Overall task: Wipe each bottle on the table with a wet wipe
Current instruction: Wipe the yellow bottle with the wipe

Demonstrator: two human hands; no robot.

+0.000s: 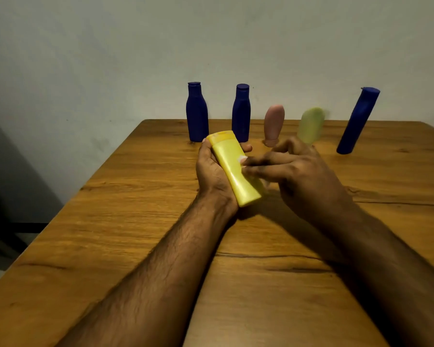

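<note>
My left hand (212,172) grips a yellow bottle (232,164) from below, tilted, its cap end pointing away from me. My right hand (298,174) reaches across from the right, and its fingertips press a small white wet wipe (243,160) against the bottle's face; most of the wipe is hidden under the fingers. Behind stand two dark blue bottles (197,113) (241,113), a pink bottle (273,125) on its cap, a pale green bottle (310,126) and a tall dark blue bottle (357,121).
The wooden table (140,221) stretches towards me, its left edge running diagonally. A pale wall lies right behind the row of bottles. Dark floor shows at the far left.
</note>
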